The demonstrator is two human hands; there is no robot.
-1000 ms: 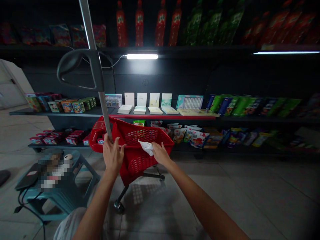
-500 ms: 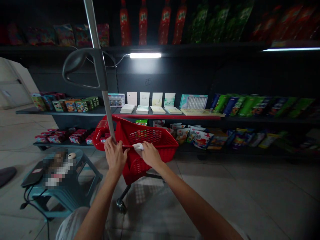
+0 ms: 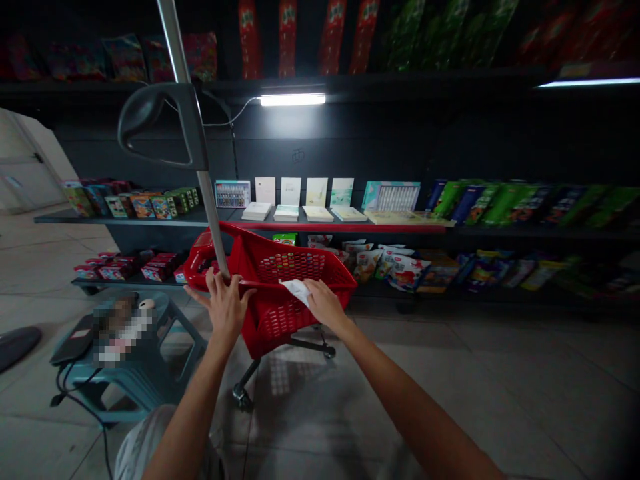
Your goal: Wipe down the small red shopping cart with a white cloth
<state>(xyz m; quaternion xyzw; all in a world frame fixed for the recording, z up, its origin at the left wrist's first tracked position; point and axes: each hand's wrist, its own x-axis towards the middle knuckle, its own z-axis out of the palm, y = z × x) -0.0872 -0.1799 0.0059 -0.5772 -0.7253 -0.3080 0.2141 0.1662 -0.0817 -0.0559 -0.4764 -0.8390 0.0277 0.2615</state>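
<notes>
A red plastic shopping cart (image 3: 285, 267) on wheels stands in front of me on the tiled floor. Its metal pole (image 3: 200, 173) rises up to a dark grey handle (image 3: 155, 123). My left hand (image 3: 223, 303) rests on the near rim where the pole meets the basket, fingers curled around it. My right hand (image 3: 323, 303) presses a white cloth (image 3: 296, 289) against the cart's near rim, fingers closed on it.
Dark store shelves (image 3: 320, 223) run across the back with notebooks, boxes and snack bags. A teal plastic stool (image 3: 133, 360) with a few items on it stands at the left, a cable trailing from it. Open tiled floor (image 3: 475, 387) lies to the right.
My right hand slid the white cloth along the near rim, first toward my left hand, then back to the right. The left hand stayed at the pole's base.
</notes>
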